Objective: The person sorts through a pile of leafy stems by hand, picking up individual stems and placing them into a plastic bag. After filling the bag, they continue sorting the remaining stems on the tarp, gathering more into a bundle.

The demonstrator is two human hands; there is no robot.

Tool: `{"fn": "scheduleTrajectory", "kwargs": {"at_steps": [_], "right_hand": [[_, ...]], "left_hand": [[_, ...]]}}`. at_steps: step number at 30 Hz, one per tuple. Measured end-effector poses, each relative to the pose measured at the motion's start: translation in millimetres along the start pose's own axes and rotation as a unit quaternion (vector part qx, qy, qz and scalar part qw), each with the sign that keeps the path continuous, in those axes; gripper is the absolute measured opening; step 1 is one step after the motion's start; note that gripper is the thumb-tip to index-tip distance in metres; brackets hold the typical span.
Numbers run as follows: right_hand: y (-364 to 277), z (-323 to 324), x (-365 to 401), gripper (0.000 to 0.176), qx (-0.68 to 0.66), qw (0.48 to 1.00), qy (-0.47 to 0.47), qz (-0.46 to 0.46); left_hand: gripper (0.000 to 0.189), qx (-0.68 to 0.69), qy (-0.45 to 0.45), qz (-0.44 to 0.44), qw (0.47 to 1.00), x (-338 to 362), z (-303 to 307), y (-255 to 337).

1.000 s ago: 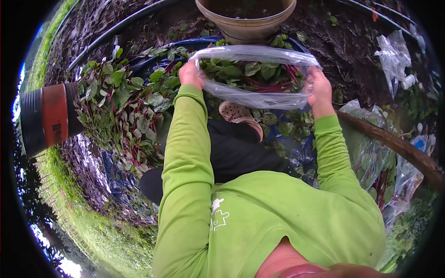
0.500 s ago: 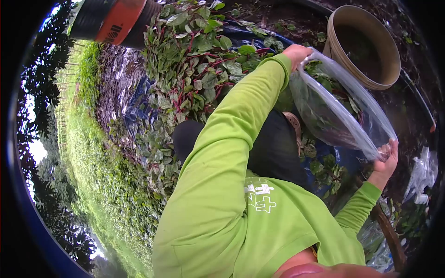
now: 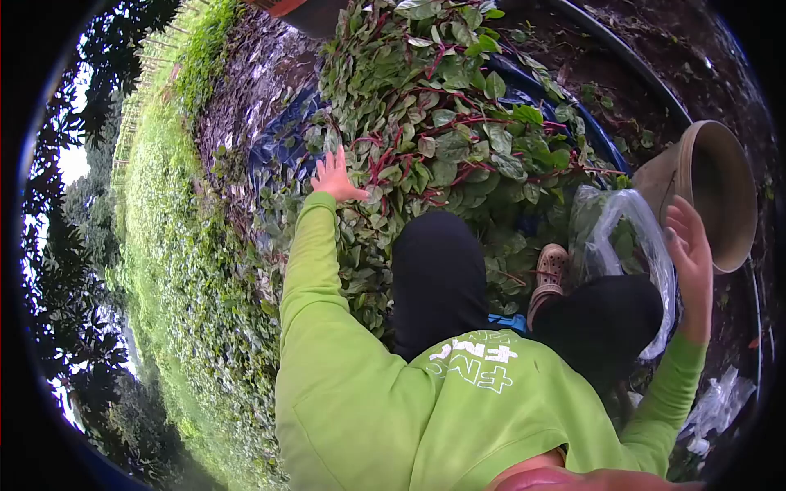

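Outdoors on dark wet soil beside a green field, one blue tarp [image 3: 282, 137] carries a single broad heap of red-stemmed leafy greens [image 3: 458, 123]. A person in a lime-green sweatshirt [image 3: 458, 409] and black trousers sits at the tarp's near edge, with one tan clog [image 3: 548, 274] showing between the knees. The left hand [image 3: 336, 176] lies spread flat, fingers apart and gripping nothing, on the heap's left side. The right hand [image 3: 688, 245] rests against the rim of one clear plastic bag [image 3: 626, 237], part-filled with leaves, at the tarp's right edge above the right knee. Its fingers are extended, and whether they pinch the plastic cannot be told. One tan basin [image 3: 716, 192] stands just beyond.
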State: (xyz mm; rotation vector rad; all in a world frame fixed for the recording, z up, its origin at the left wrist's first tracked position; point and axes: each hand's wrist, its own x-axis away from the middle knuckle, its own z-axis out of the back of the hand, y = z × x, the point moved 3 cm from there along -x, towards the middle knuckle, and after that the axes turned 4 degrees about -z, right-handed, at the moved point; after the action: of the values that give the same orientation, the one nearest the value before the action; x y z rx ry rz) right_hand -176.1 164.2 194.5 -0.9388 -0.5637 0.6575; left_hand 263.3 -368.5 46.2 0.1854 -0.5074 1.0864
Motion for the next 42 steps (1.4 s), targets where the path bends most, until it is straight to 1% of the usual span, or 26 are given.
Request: {"fn": "scheduleTrajectory", "kwargs": {"at_steps": [1, 2, 3, 4, 5, 6, 7, 9, 11, 14, 16, 19, 20, 21, 23, 24, 26, 27, 28, 29, 30, 31, 32, 35, 40, 42], "right_hand": [[-33.4, -35.4, -26.6, 0.061, -0.012, 0.994, -0.105, 0.001], [-55.7, -74.0, -50.8, 0.062, -0.065, 0.976, -0.199, -0.051], [-71.7, -116.0, -72.2, 0.063, -0.116, 0.944, -0.29, -0.105], [-78.0, -160.9, -91.0, 0.067, -0.164, 0.903, -0.357, -0.173], [-77.3, -205.3, -111.1, 0.07, -0.175, 0.874, -0.404, -0.204], [-82.1, -254.4, -129.4, 0.08, -0.197, 0.848, -0.433, -0.235], [-79.2, -303.0, -146.3, 0.094, -0.247, 0.811, -0.434, -0.304], [-69.8, -396.7, -172.0, 0.11, -0.301, 0.76, -0.439, -0.372], [-68.5, -468.9, -189.3, 0.118, -0.294, 0.769, -0.427, -0.373], [-82.6, -512.9, -198.7, 0.119, -0.314, 0.81, -0.309, -0.387], [-79.7, -522.5, -213.1, 0.116, -0.293, 0.8, -0.338, -0.399], [-75.6, -528.7, -234.2, 0.113, -0.275, 0.793, -0.362, -0.407], [-74.0, -529.8, -237.5, 0.114, -0.271, 0.792, -0.366, -0.405], [-74.8, -530.9, -239.2, 0.114, -0.269, 0.792, -0.372, -0.403], [-76.1, -534.9, -242.0, 0.102, -0.254, 0.799, -0.347, -0.421], [-75.9, -536.7, -242.4, 0.096, -0.247, 0.801, -0.334, -0.431], [-52.8, -555.2, -246.0, 0.073, -0.322, 0.789, -0.337, -0.4], [-54.8, -555.7, -243.4, 0.062, -0.358, 0.782, -0.337, -0.384], [-53.2, -556.7, -232.4, 0.032, -0.37, 0.813, -0.247, -0.377], [-53.3, -555.0, -225.6, 0.024, -0.368, 0.824, -0.207, -0.378], [-52.6, -549.2, -218.1, 0.025, -0.39, 0.819, -0.214, -0.363], [-50.8, -540.4, -210.4, 0.026, -0.411, 0.812, -0.221, -0.35], [-48.1, -530.5, -205.9, 0.025, -0.413, 0.808, -0.218, -0.36], [-48.4, -476.5, -191.6, 0.02, -0.43, 0.802, -0.207, -0.358], [-49.3, -339.5, -201.6, 0.017, -0.429, 0.834, -0.153, -0.312], [-25.8, -288.2, -213.2, 0.016, -0.422, 0.835, -0.137, -0.325]], "left_hand": [[0.157, -0.009, -0.003, -0.017, 1.0, 1.4, -13.0, -7.3], [0.159, -0.018, -0.008, -0.033, 0.999, 1.3, -27.3, -9.2], [0.161, -0.027, -0.012, -0.051, 0.998, -2.8, -41.5, -10.5], [0.163, -0.008, 0.012, -0.076, 0.997, -12.1, -57.8, -12.4], [0.163, 0.013, 0.039, -0.091, 0.995, -19.2, -62.8, -10.6], [0.163, 0.033, 0.067, -0.107, 0.991, -26.4, -64.0, -6.8], [0.163, 0.053, 0.095, -0.123, 0.986, -33.9, -63.5, -5.3], [0.165, 0.052, 0.083, -0.153, 0.983, -52.9, -55.6, -6.0], [0.166, 0.026, 0.058, -0.193, 0.979, -66.5, -41.6, -4.9], [0.167, 0.043, -0.007, -0.199, 0.979, -92.6, -30.9, 4.1], [0.166, 0.053, -0.05, -0.196, 0.978, -107.4, -30.4, 13.9], [0.165, 0.201, -0.03, -0.302, 0.931, -141.4, -52.5, 13.9], [0.161, 0.251, -0.059, -0.296, 0.92, -150.0, -60.0, 9.5], [0.159, 0.255, -0.059, -0.287, 0.921, -149.2, -58.2, 9.3], [0.155, 0.262, -0.06, -0.264, 0.926, -143.8, -56.2, 7.9], [0.152, 0.274, -0.03, -0.273, 0.922, -141.5, -59.5, 7.7], [0.153, 0.207, 0.003, -0.235, 0.95, -122.4, -56.5, 19.7], [0.153, 0.173, 0.02, -0.216, 0.961, -112.2, -56.1, 24.0], [0.148, 0.176, 0.068, -0.241, 0.952, -107.4, -63.1, 24.9], [0.145, 0.182, 0.092, -0.236, 0.95, -100.7, -64.8, 27.8], [0.142, 0.187, 0.116, -0.231, 0.948, -91.1, -65.0, 34.7], [0.139, 0.192, 0.137, -0.223, 0.946, -79.4, -63.8, 40.4], [0.133, 0.21, 0.15, -0.239, 0.936, -69.0, -61.1, 46.0], [0.133, 0.206, 0.192, -0.259, 0.924, -37.0, -40.5, 82.7], [0.131, 0.185, 0.175, -0.273, 0.928, 10.4, 41.2, 191.3], [0.127, 0.176, 0.153, -0.291, 0.928, 19.8, 57.4, 242.8]]}}
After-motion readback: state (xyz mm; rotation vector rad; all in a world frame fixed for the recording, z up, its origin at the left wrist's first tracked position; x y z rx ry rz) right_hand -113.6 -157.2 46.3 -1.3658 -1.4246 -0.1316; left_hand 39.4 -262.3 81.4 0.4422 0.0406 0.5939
